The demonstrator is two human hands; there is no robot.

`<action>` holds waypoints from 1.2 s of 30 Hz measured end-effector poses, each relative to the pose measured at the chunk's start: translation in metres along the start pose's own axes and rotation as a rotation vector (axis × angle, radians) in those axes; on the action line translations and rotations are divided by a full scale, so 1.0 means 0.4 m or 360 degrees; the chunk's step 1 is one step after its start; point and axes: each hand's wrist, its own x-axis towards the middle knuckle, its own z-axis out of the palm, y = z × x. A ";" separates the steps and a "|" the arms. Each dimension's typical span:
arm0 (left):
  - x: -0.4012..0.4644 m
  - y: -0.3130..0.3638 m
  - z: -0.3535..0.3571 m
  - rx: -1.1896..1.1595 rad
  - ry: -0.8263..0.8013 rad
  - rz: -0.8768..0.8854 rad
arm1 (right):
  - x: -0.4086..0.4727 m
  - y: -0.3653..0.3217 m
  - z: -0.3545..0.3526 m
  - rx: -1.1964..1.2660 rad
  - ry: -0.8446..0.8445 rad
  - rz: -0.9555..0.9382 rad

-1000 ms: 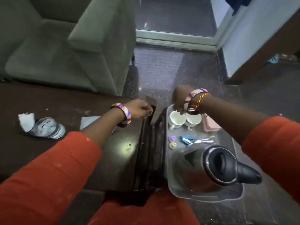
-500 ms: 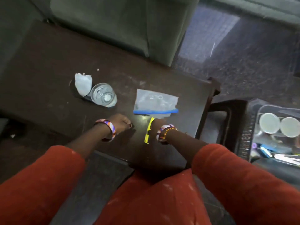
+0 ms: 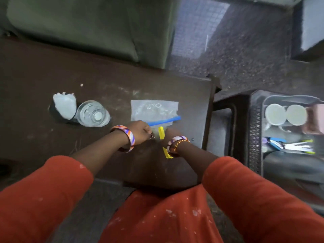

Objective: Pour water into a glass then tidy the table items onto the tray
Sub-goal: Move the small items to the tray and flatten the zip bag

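Observation:
A clear zip bag (image 3: 154,109) with a blue closing strip lies on the dark brown table (image 3: 108,81). My left hand (image 3: 140,132) pinches the bag's near-left edge just below the blue strip. My right hand (image 3: 169,135) sits curled over the middle of a yellow strip (image 3: 161,133) beside the bag's near edge, with its fingertips hidden. A glass of water (image 3: 92,114) stands upright to the left, touching a crumpled white paper (image 3: 64,106). The clear tray (image 3: 266,102) is off the table's right end.
On the tray are two white cups (image 3: 275,114), a pink item (image 3: 315,120), several small sachets (image 3: 289,145) and a dark kettle (image 3: 291,168). A green armchair (image 3: 87,27) stands behind the table. A dark stand (image 3: 240,120) sits between table and tray.
My view swung left from the tray to the table. Both hands left the tray's far end, came to the table's near side, then moved up to the zip bag and yellow strip.

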 end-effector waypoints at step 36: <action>0.103 1.081 0.295 0.0438 -0.0122 0.0581 | -0.378 1.027 -0.435 -0.0211 0.0536 0.0191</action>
